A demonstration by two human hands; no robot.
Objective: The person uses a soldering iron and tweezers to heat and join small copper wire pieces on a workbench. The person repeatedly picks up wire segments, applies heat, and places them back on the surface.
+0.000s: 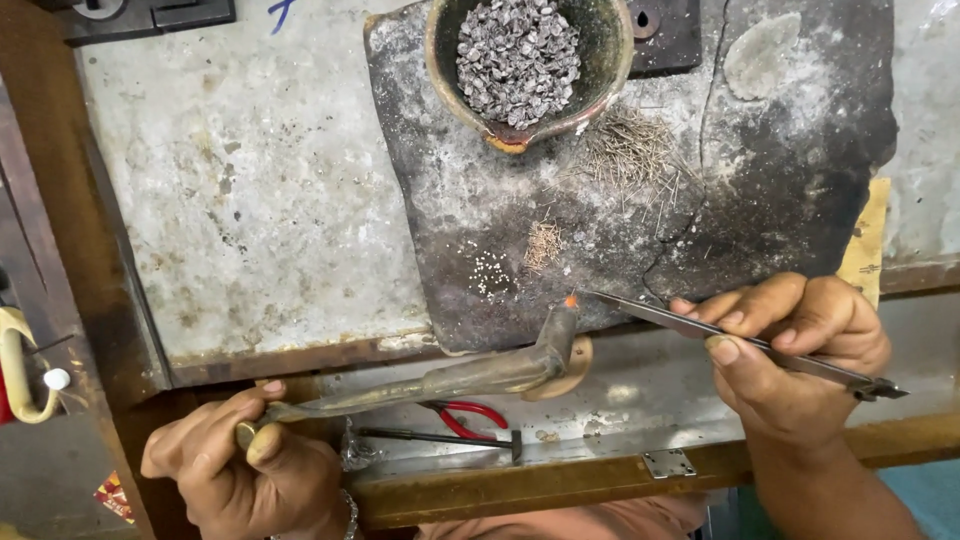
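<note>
Fingers [262, 440] of the left hand [240, 465] were curled tight round the tail of a long, bent, tarnished metal torch pipe [440, 378], thumb pressed on top. The pipe ran rightward and turned up at its nozzle, where a small orange flame [570, 299] showed at the tip.

Head view, right side: the right hand [800, 345] held slim dark metal tweezers [740, 343], fingers and thumb pinched on the shaft at mid-length. The tweezer points lay just beside the flame, at the lower edge of the charred, cracked dark soldering slab [800, 150]. Whether the points held any piece could not be told; too small.

On the slab: a patch of tiny white beads [489, 272], a small tuft of short brownish wire bits [543, 244], a wider scatter of thin grey wire pins [630, 150], and a round clay bowl heaped with small grey metal pieces [520, 55]. The slab rested on a grey, stained metal worktop [250, 200].

Below, on the lower ledge: red-handled pliers [470, 413] and a thin dark rod tool [440, 437], both untouched.

Judgement: the step in hand looked like heating or soldering something very small at the slab's front edge, flame and tweezer points brought together. Any further move would call for a steady flame and fine control of the tweezer points, given how close the loose beads lay.
</note>
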